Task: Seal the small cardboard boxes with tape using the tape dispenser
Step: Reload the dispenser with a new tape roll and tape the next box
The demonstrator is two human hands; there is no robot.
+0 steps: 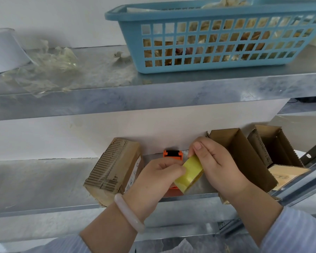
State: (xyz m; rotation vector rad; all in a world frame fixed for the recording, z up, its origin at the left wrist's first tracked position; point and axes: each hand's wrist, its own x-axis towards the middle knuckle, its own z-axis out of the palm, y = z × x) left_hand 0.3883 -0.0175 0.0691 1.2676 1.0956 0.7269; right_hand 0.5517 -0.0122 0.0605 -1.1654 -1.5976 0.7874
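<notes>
A plain white wall (53, 139) backs a galvanised metal rack. The upper shelf (171, 92) is mottled grey and gives back a soft, even light with no hard shadows. On it, to the right, stands a blue plastic basket (208, 12). The lower shelf (35, 181) gleams the same dull way. At the far right a dark slotted upright (312, 152) braces the frame.

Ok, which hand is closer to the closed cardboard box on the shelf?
Left. The left hand is just right of the closed box; the right hand is farther right, beyond the tape roll both hold.
</notes>
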